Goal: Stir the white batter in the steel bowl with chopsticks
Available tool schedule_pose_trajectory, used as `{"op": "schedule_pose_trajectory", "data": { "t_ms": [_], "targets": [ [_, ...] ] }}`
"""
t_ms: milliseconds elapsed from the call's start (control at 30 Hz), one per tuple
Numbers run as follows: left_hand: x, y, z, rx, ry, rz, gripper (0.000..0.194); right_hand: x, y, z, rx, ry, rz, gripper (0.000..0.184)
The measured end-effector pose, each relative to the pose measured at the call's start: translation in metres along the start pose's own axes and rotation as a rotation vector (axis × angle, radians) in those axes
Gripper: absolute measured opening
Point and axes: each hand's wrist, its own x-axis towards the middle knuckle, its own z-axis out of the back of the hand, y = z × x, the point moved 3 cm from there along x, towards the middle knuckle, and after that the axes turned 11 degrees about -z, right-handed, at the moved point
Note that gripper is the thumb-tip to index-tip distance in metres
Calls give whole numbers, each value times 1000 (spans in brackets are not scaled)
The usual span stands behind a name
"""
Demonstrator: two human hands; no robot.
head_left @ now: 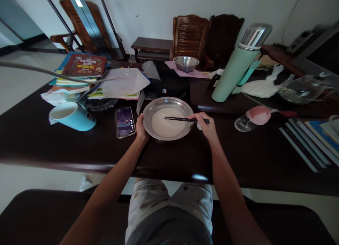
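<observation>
Viewing from the head cam, near to far: both bare forearms are extended over the front edge of a dark table (79, 146). The left hand (141, 129) is cupped against the left rim of a round steel pan (156, 132), fingers curled on the rim, thumb side up. The right hand (206, 125) is closed around a pair of dark chopsticks (182, 119); the tips are dipped in the pale batter (166, 126) that fills the pan's flat bottom, approx. at its centre. The pan is seated on the table directly ahead of the person, betw. the two hands.

Just left of the pan a phone (125, 122) is laid flat, screen lit. Further left, a light-blue mug (71, 116) is tipped on its side. To the right, near the pan but not touching, a pink-capped clear bottle (254, 117) is laid down, w/ stacked books (312, 141) beyond it at the right edge.

Mid-table: a mint-green flask (233, 73) w/ steel cap is shown leaning, a glass kettle (304, 89) to its right. At the far side a small steel bowl (185, 63) is set on a pink cloth, and a book pile (82, 70) is stacked far left. Wooden chairs (189, 35) are seen against the wall.
</observation>
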Motion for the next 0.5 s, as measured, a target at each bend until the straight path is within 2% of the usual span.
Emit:
{"op": "schedule_pose_trajectory", "data": {
  "t_ms": [100, 167, 333, 500],
  "targets": [
    [0, 0, 0, -4, 10, 0, 25, 1, -5, 9, 127, -51, -79, 57],
    [0, 0, 0, -1, 7, 1, 26, 1, -6, 8, 162, -7, -118, 58],
    [1, 2, 1, -8, -9, -7, 24, -4, 2, -7, -7, 130, -12, 60],
    [4, 4, 3, -20, 9, -20, 29, -1, 1, -2, -58, 22, 31, 60]
  ]
}}
